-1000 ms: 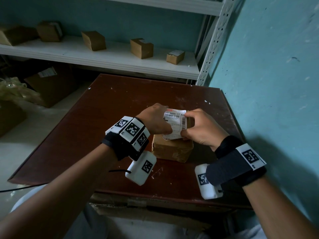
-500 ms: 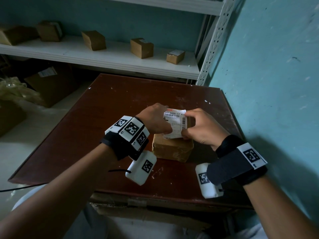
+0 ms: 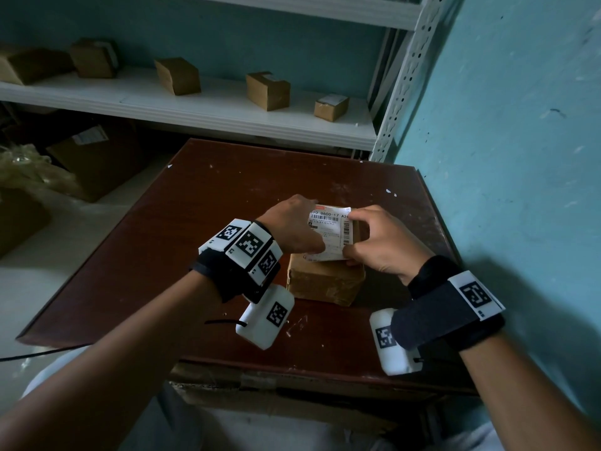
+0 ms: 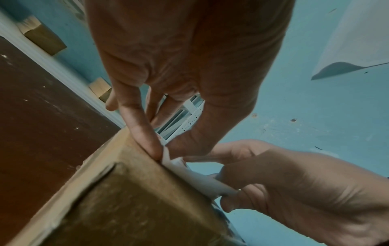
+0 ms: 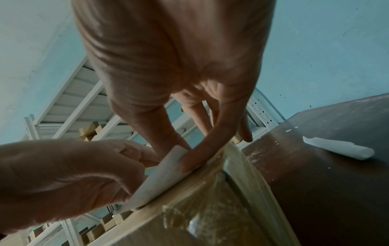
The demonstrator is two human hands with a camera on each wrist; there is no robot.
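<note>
A small brown cardboard box [image 3: 325, 284] wrapped in clear tape stands on the dark red table [image 3: 195, 239]. Just over its top I hold a white shipping label [image 3: 330, 234] with barcodes. My left hand [image 3: 305, 236] pinches the label's left edge between thumb and fingers. My right hand [image 3: 354, 236] pinches its right edge. In the left wrist view the left hand [image 4: 166, 151] holds the label [image 4: 189, 179] against the box's top edge [image 4: 126, 199]. In the right wrist view the right hand [image 5: 183, 158] holds the curled label [image 5: 160, 176] above the box [image 5: 210, 208].
A white metal shelf [image 3: 211, 115] behind the table carries several small cardboard boxes [image 3: 268, 91]. A blue wall [image 3: 504, 157] runs along the table's right side. Larger boxes [image 3: 94, 157] sit on the floor to the left. A curled white paper strip [image 5: 336, 149] lies on the table.
My right fingers have crept slightly further over the label's upper right corner. The left hand, the label and the box have barely moved.
</note>
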